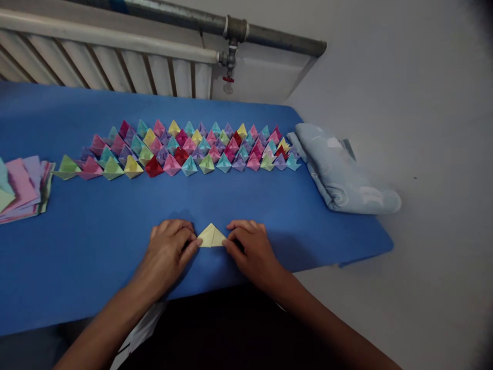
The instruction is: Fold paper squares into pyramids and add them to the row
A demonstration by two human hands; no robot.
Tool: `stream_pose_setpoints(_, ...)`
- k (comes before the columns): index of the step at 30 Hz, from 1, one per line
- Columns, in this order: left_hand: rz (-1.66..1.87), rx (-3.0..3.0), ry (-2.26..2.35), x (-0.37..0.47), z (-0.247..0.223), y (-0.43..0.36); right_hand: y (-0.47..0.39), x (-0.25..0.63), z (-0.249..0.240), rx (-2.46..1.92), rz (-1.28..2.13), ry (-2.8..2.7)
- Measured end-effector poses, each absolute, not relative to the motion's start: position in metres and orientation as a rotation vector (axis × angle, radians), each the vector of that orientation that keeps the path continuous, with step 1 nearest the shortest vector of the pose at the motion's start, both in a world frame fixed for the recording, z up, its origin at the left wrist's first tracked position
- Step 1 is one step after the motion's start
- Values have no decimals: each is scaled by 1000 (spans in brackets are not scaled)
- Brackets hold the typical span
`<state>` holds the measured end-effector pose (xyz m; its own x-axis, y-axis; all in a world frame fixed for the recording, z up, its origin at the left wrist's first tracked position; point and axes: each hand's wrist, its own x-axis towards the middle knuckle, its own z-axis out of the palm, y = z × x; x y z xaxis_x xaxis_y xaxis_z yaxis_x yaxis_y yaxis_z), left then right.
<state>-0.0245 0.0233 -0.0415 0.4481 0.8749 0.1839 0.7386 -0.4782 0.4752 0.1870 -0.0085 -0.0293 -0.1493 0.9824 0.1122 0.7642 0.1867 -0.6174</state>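
Note:
A small piece of yellow origami paper [211, 236], folded into a triangle with its point away from me, is held just above or on the blue table. Its left corner is pinched between thumb and fingers of my left hand [168, 252]. At the opposite corner, my right hand [252, 249] grips it the same way. A vertical crease or overlap runs down the middle of the triangle. Beyond my hands stand several rows of folded paper boats [188, 149] in pink, teal, purple, green, yellow and red.
A stack of coloured paper sheets [23, 187] lies at the left edge of the blue table [115, 231]. On the right sits a folded light-blue cloth [342, 174] against the wall. Behind the table are a white radiator [108, 38] and a metal pipe [285, 40].

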Motion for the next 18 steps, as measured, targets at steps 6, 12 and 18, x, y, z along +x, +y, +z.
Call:
stream_pose_setpoints(6,510,2341,1429,-19,-36,25,-5,186,-28,-1692,600,-1985)
stream_pose_setpoints(12,459,2354,1473,-16,-34,23,-4,184,-28,-1713,578,-2005)
stream_pose_setpoints(18,407,2348,1495,-10,-31,23,-4,183,-27,-1722,581,-2004)
